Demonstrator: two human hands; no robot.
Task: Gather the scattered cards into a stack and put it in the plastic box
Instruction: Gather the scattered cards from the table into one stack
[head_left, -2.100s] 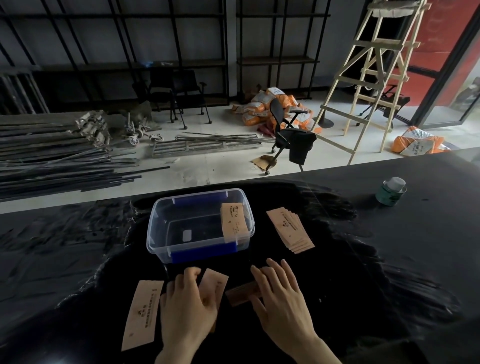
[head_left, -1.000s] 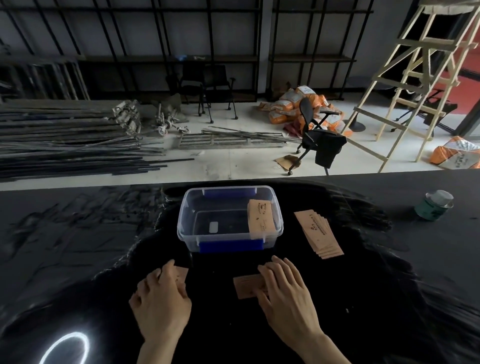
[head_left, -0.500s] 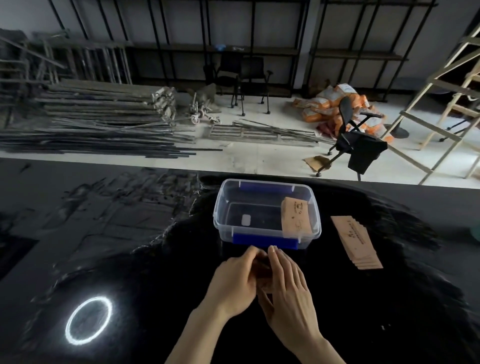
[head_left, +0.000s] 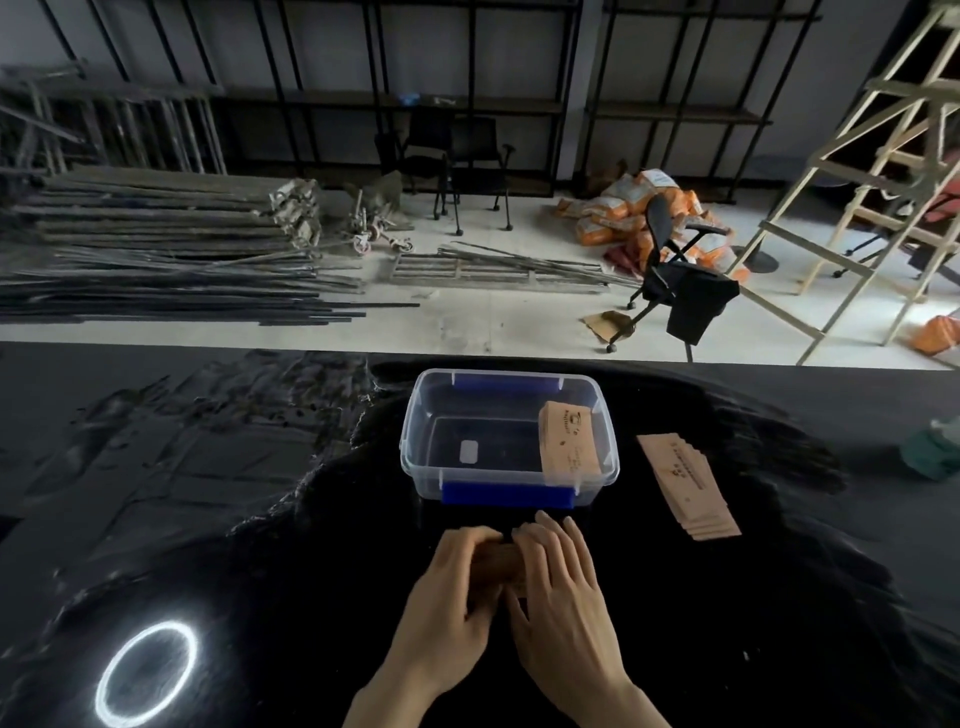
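- Cards: a small bundle sits pressed between both hands on the black bench, just in front of the plastic box, toward the near edge.
- Left hand curls around the bundle's left end; right hand lies over its right end, fingers extended and close together.
- Step, as I judge it: squaring the gathered bundle.
- One stack already stands inside the box's right end; a fanned group lies right of it.
- Next likely needs that group collected, then lifting the stack over the rim.

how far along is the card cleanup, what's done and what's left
Done: one stack already leans inside the plastic box. In hand: the left hand and right hand press a small bundle of cards together. Left: box that bundle, then the fanned cards right of the box.
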